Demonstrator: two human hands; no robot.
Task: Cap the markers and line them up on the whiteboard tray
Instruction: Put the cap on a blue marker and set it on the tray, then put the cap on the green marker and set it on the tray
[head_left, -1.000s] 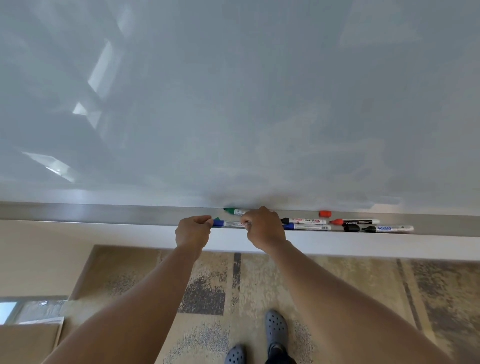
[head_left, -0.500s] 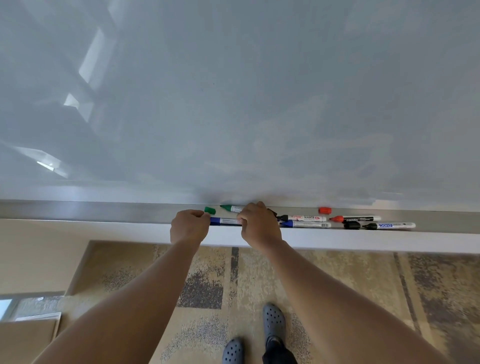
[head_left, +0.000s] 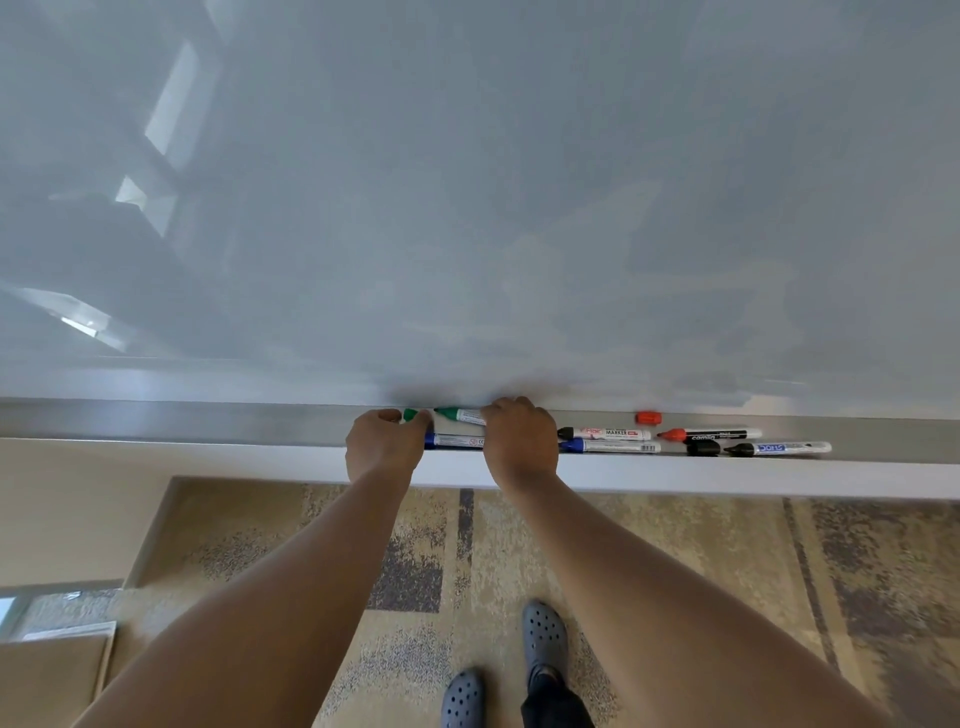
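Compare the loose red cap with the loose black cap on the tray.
The red cap lies at the back of the whiteboard tray, apart from any marker; the black cap lies near the front edge, just left of an uncapped black-tipped marker. Both lie off their markers.

Both forearms bare, no sleeves, watch or rings showing on left hand (head_left: 385, 446) or right hand (head_left: 521, 440). Feet: grey clog-type shoes with round vent holes across the toe, left shoe (head_left: 462, 699), right shoe (head_left: 544, 640). Dark trouser leg (head_left: 553, 706) visible just above the right shoe.
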